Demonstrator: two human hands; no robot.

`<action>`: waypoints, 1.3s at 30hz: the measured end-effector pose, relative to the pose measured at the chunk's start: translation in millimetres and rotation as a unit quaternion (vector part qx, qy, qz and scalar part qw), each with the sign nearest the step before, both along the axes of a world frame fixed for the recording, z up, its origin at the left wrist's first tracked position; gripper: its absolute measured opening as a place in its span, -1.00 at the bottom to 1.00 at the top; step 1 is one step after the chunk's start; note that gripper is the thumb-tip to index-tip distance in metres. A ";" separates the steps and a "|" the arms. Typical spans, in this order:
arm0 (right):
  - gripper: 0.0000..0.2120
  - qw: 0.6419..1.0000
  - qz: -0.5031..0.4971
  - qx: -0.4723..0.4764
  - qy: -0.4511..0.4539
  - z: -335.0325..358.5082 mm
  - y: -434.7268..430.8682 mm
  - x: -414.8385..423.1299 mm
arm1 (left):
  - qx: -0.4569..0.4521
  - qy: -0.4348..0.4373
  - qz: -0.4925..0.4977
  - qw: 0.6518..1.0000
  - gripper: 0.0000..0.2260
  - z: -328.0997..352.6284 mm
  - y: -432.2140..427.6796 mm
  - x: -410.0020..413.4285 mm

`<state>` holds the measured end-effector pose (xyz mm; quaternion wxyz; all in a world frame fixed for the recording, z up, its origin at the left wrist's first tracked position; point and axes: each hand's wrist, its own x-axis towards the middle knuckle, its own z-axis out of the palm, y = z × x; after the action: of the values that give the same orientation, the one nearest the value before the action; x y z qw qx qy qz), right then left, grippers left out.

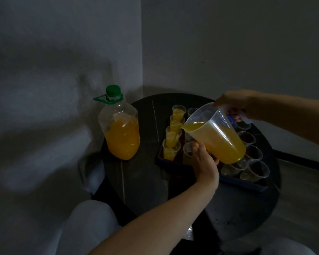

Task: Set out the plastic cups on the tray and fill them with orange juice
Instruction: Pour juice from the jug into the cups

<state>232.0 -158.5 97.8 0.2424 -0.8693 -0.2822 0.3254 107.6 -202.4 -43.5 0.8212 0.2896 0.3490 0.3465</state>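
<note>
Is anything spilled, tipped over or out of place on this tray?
Nothing stands out. The jug is tilted only for pouring, held by the right hand and left hand. No spill shows on the tray or table, though the picture is dark.

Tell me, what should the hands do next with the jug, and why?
Probably tip the plastic jug a little further: the right hand and left hand hold it tilted, orange juice sits at its spout above a left-row cup, yet no stream shows.

Hidden: middle cups (192, 111) behind jug (217, 138) | Cut off: right forearm (293, 115) at right edge, left forearm (155, 223) at bottom
</note>
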 end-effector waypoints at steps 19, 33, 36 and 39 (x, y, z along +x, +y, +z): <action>-0.77 1.000 -0.006 -0.002 0.007 1.6 3.5 -5.7 | -0.013 0.004 0.014 1.000 -0.59 2.0 -2.5 0.8; -0.75 1.000 0.017 -0.019 -0.006 -2.2 5.2 -5.7 | 0.016 0.016 0.008 1.000 -0.61 -2.5 -1.7 -2.1; -0.76 1.000 0.011 -0.022 -0.003 -3.5 5.0 -6.7 | 0.014 0.013 0.006 1.000 -0.61 -1.9 -1.9 -3.3; -0.79 1.000 0.010 -0.022 -0.005 -3.1 4.8 -7.9 | 0.012 0.013 0.009 1.000 -0.61 -1.0 -2.0 -3.0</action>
<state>224.1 -153.7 94.7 0.2189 -0.8730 -0.2847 0.3298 104.6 -204.5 -44.5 0.8098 0.3009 0.3583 0.3539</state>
